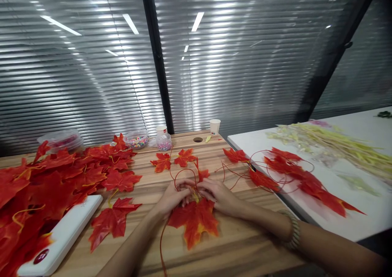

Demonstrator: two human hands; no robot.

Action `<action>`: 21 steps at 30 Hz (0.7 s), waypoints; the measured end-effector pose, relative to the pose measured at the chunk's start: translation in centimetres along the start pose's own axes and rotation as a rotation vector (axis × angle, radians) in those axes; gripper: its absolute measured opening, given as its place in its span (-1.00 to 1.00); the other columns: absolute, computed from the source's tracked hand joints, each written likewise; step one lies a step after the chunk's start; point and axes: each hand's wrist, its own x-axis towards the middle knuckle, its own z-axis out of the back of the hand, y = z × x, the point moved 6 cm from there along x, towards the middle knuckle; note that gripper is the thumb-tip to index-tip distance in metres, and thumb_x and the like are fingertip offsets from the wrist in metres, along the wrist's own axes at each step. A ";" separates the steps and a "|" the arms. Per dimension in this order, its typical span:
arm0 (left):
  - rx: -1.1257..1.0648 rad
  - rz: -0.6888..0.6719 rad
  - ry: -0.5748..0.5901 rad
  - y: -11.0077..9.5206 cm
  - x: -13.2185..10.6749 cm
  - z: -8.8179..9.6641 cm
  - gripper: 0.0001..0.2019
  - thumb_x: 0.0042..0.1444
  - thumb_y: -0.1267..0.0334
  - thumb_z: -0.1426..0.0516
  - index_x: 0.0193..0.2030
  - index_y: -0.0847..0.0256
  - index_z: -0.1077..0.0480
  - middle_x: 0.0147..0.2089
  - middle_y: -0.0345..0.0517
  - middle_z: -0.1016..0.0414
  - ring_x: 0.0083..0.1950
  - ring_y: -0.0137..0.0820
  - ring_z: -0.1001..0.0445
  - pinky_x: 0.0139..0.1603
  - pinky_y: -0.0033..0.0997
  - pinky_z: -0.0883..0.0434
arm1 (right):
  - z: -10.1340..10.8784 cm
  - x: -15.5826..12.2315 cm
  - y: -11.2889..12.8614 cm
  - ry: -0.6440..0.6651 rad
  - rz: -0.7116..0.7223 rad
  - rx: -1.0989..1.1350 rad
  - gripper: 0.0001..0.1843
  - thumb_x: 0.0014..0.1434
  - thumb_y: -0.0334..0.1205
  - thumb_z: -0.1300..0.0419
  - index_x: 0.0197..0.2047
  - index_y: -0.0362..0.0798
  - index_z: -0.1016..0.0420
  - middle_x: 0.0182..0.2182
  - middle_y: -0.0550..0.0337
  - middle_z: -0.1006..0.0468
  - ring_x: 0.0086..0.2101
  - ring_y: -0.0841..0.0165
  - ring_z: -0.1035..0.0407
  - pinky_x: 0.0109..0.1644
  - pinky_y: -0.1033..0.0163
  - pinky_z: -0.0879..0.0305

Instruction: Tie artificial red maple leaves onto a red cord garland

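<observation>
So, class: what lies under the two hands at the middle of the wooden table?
Under the left hand and right hand lies an orange-red maple leaf on the wooden table, with red wire looping out. The leaf's stem end is covered by fingers.

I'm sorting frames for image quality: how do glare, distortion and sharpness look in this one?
Head view: ceiling-light streaks glare across the blinds; the wide lens bends the blinds' slats and the black window post; both hands and the leaf they hold look slightly soft; the leaf pile smears toward the left edge.
</observation>
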 end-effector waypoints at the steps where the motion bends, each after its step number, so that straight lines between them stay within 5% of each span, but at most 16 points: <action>1: -0.001 0.004 0.000 0.0 0.0 0.0 -0.78 -0.12 0.38 -0.12 -0.26 0.31 -0.37 -0.51 -0.23 -0.37 -0.68 -0.63 -0.20 -0.71 -0.65 -0.16 | 0.0 0.0 0.0 0.002 -0.001 0.002 -0.81 0.18 -0.38 0.05 -0.21 -0.11 -0.35 -0.37 0.12 -0.39 -0.36 0.36 -0.25 -0.31 0.31 -0.16; 21: -0.012 0.015 0.005 -0.3 -0.1 -0.2 -0.77 -0.12 0.37 -0.13 -0.25 0.32 -0.36 -0.56 -0.24 -0.35 -0.68 -0.62 -0.21 -0.71 -0.65 -0.16 | 0.1 0.0 -0.1 0.013 -0.011 0.018 -0.81 0.18 -0.38 0.04 -0.18 -0.11 -0.35 -0.33 0.10 -0.42 -0.34 0.36 -0.27 -0.28 0.30 -0.17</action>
